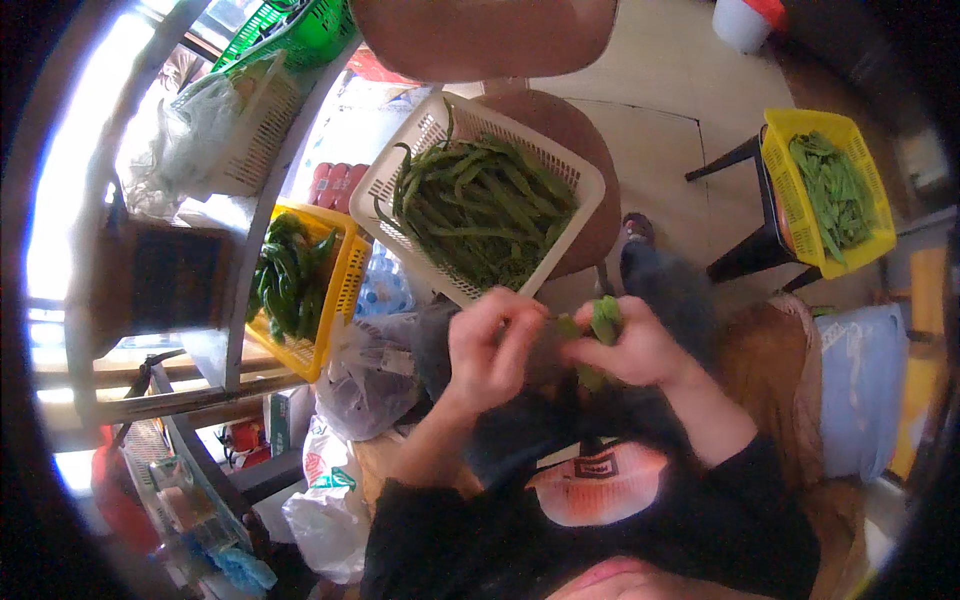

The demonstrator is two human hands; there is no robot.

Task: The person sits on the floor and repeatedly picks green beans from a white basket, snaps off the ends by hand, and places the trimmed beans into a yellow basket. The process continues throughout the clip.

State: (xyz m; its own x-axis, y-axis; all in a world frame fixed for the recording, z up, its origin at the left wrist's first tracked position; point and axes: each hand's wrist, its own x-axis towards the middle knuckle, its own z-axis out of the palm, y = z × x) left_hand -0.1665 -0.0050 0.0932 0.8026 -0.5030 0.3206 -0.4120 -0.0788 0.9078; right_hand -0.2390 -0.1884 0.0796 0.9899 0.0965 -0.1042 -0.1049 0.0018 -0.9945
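My right hand (pixel 634 341) is closed around several short green bean pieces (pixel 606 319), whose ends stick out above and below the fingers. My left hand (pixel 491 345) is at its left, fingers curled and pinching at the end of a blurred green bean (pixel 568 325) that reaches across from the right hand. Motion blur hides the exact contact. Just beyond both hands, a white plastic basket (pixel 589 184) full of long green beans (pixel 480 202) rests on the seat of a brown chair (pixel 592 142).
At right, a yellow basket (pixel 885 244) of bean pieces (pixel 832 187) sits on a black stool (pixel 769 202). A yellow crate (pixel 341 292) of green peppers (pixel 289 277) stands left, by a rack (pixel 259 277). Plastic bags (pixel 367 382) lie below it. A blue bin (pixel 859 390) is at right.
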